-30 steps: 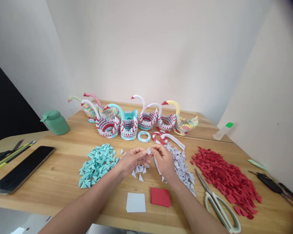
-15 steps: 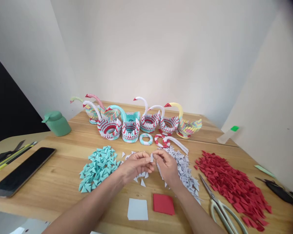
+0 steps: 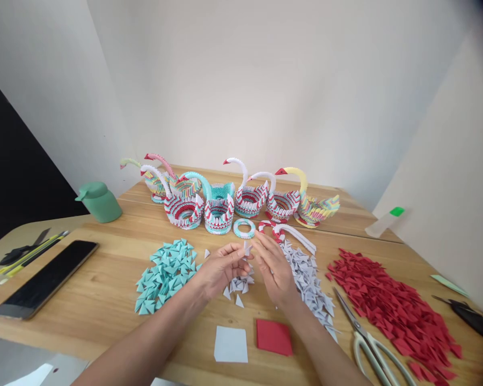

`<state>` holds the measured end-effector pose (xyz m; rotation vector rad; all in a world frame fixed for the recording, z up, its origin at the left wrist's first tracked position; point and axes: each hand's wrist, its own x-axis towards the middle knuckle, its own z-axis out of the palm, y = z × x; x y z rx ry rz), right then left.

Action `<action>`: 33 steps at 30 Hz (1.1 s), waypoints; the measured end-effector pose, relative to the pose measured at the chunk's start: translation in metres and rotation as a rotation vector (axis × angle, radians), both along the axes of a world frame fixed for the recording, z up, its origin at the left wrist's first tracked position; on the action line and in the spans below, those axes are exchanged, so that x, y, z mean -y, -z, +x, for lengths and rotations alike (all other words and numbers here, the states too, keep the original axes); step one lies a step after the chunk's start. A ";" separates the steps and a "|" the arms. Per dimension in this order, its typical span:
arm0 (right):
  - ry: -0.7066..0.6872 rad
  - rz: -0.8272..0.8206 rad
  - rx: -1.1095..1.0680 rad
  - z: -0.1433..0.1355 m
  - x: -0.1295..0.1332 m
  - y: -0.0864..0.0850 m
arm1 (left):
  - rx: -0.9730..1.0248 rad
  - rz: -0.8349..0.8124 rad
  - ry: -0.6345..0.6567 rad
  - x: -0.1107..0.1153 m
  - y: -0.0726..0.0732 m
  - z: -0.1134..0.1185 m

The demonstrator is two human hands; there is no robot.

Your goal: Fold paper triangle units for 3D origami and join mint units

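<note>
Between the thumb and fingertips of my left hand (image 3: 224,266) is a small white folded paper triangle (image 3: 247,248). Close beside it, my right hand (image 3: 274,271) has its fingers stretched out, apparently holding nothing; whether a fingertip touches the triangle I cannot tell. Below the hands lie several loose white paper triangles (image 3: 240,301). A larger pile of pale triangles (image 3: 308,279) is partly behind my right hand, and a heap of turquoise triangles (image 3: 165,276) lies left of my left hand.
Several paper swans (image 3: 219,214) stand at the back, with a turquoise-white ring (image 3: 244,228) before them. Red triangles (image 3: 394,305) and scissors (image 3: 364,332) lie right. White paper (image 3: 231,344) and red paper squares (image 3: 273,336) are in front; a phone (image 3: 46,279) and green container (image 3: 100,201) are left.
My right hand has let go of the white triangle and its fingers have straightened. My left hand keeps the triangle. The whole view has shifted slightly.
</note>
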<state>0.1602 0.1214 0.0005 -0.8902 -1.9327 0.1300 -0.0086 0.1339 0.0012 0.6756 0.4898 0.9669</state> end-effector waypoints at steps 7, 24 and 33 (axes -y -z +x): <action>-0.032 0.088 -0.022 -0.001 0.001 -0.001 | -0.041 0.046 -0.028 -0.001 0.002 0.001; 0.035 0.118 0.075 0.006 -0.005 0.001 | -0.623 0.421 -0.200 -0.007 0.001 -0.003; 0.017 -0.290 -0.277 0.001 -0.004 0.006 | -0.875 0.706 -0.352 0.000 -0.003 -0.004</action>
